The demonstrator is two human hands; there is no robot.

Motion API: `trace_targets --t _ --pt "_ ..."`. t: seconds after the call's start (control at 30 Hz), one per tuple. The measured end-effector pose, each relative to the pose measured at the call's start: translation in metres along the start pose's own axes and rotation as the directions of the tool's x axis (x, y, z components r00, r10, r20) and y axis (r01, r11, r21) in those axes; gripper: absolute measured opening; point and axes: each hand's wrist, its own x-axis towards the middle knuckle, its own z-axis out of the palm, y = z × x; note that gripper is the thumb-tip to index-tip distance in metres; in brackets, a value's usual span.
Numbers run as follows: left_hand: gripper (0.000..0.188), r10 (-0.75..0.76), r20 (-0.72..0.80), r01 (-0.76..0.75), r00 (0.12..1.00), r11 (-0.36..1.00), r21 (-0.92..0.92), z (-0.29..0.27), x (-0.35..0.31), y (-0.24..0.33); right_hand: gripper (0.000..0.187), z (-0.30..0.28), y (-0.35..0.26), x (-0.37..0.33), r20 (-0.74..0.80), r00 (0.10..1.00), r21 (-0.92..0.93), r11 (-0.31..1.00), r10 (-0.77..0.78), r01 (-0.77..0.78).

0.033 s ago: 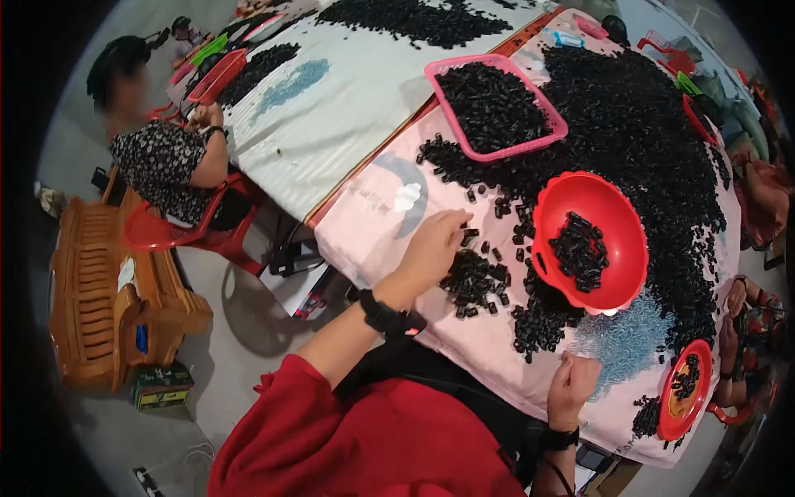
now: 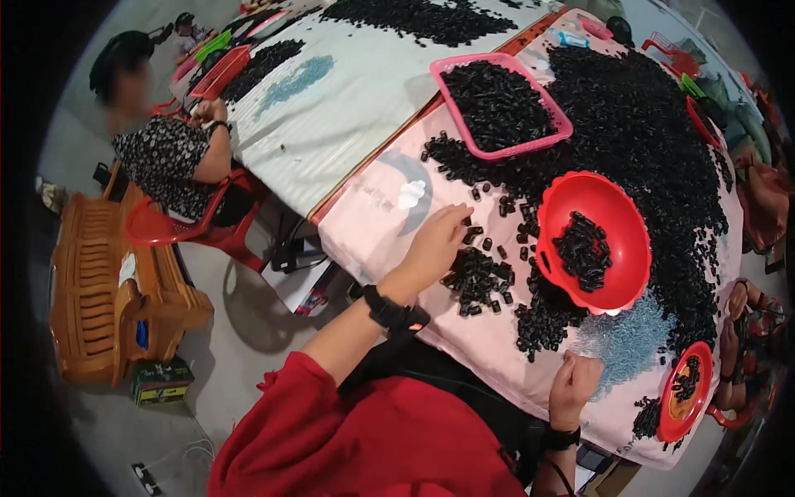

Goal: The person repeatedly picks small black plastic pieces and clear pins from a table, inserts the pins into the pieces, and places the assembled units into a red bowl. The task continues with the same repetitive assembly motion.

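Counting one near left hand (image 2: pixel 435 246), one near right hand (image 2: pixel 573 388), one scalloped red bowl (image 2: pixel 592 192), one rectangular pink basket (image 2: pixel 530 147), one orange-centred red dish (image 2: pixel 682 412), two patches of small blue pieces (image 2: pixel 632 338), one wooden bench (image 2: pixel 118 325), one green-and-yellow box (image 2: pixel 163 383), and too many short black cylinders (image 2: pixel 476 283) to count

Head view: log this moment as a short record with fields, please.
Left hand: beside loose black cylindrical pieces; grip unclear
Right hand: curled, beside small blue pieces; grip unclear
Red scalloped bowl: black pieces inside
Pink basket: filled with black pieces
Pink tablecloth: beneath bowl and basket
Nearby person: seated on a red chair, picture's left
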Motion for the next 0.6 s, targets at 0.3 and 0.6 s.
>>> trace_targets --t 0.3,0.6 --pt "0.041 0.015 0.135 -0.009 0.991 0.999 -0.045 0.042 -0.027 0.016 0.01 0.002 0.0 0.005 -0.013 0.999 -0.01 0.999 -0.035 0.035" --pt "0.042 0.135 -0.086 -0.128 0.987 0.989 0.076 0.077 -0.049 0.059 0.014 0.001 0.006 -0.008 0.028 0.999 -0.027 0.999 -0.021 0.021"
